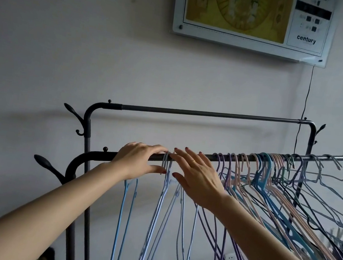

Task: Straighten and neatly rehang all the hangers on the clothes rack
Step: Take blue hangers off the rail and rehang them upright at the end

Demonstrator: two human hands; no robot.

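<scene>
The left hand [137,160] rests spread-fingered on the near rail [206,156], the right hand [198,175] likewise, flanking a pale blue hanger [166,168] hooked between them. At three o'clock, tangled hangers [279,189] could snag and drop if dragged.

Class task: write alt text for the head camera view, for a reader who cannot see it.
Two bare hands reach to the near rail of a dark clothes rack: the left hand rests on it beside pale blue wire hangers, the right hand hovers open. More hangers crowd, tilted, toward the right.
</scene>
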